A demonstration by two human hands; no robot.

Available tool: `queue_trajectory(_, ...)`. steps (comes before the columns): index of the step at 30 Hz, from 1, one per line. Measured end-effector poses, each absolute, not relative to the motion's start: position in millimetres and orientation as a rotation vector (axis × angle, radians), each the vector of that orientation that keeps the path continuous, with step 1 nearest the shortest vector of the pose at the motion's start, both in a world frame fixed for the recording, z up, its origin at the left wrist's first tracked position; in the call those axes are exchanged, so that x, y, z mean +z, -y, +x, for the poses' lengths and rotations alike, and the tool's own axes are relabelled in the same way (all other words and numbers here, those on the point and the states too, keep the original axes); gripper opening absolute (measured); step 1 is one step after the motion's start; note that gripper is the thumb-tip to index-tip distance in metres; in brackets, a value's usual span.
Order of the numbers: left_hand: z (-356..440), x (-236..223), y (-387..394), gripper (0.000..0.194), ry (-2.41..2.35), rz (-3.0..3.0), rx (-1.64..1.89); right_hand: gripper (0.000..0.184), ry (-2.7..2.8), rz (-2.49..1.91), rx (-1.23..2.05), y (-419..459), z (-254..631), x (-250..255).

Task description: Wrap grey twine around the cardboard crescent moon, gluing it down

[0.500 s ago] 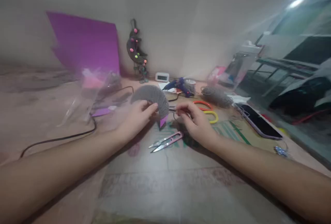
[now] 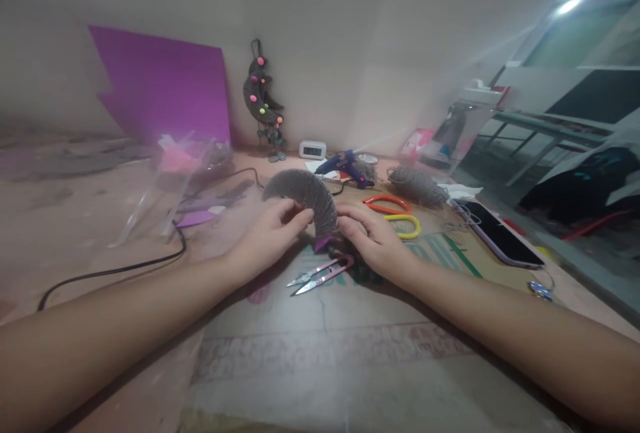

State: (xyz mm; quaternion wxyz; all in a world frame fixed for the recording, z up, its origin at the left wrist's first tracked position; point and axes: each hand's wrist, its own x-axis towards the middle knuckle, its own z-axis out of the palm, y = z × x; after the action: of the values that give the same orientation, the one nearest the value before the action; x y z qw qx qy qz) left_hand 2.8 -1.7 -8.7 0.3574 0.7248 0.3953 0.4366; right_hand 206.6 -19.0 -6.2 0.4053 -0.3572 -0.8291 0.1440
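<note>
A pink bench [image 2: 115, 359] runs back to a pale wall [image 2: 330, 53], and here, on the near side of the hands, lie the snips [image 2: 325, 275], blades apart, presumably parked within easy reach. Just beyond, between the hands, is the yarn-wrapped crescent [image 2: 323, 203]: the left hand [image 2: 267, 236] pinches it, thumb against fingers, probably steadying the curve. The right hand [image 2: 377, 243] bends its fingers close at the right edge; gripping crescent or strand, I can't tell. A purple tip [image 2: 321, 244] pokes out bare below! Past the right hand rests grey yarn [image 2: 415, 186]. Now the containers: beyond the left hand, a clear bag [image 2: 177, 161] holds something pink; far beyond the right, a clear tub [image 2: 463, 129] shows dark and blue contents, too blurred to name.
</note>
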Motion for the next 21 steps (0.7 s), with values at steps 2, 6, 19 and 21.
queue_trajectory(2, 3.0, -10.8, 0.5, 0.02, -0.955, 1.848, 1.145, 0.031, 2.157, -0.851, 0.333, 21.9, 205.9, -6.3)
queue_trajectory(6, 3.3, -13.2, -2.4, 0.023, -0.926, 1.808, 1.15, 0.039, 2.246, -0.802, 0.273, 24.5, 204.9, -6.4)
queue_trajectory(19, 1.7, -10.9, 6.8, 0.042, -0.796, 1.82, 1.007, 0.041, 2.257, -0.831, 0.214, 18.1, 207.9, -11.6)
queue_trajectory(21, 1.6, -13.8, 5.9, 0.039, -0.783, 1.752, 1.012, 0.041, 2.266, -0.817, 0.238, 18.5, 207.2, -11.2)
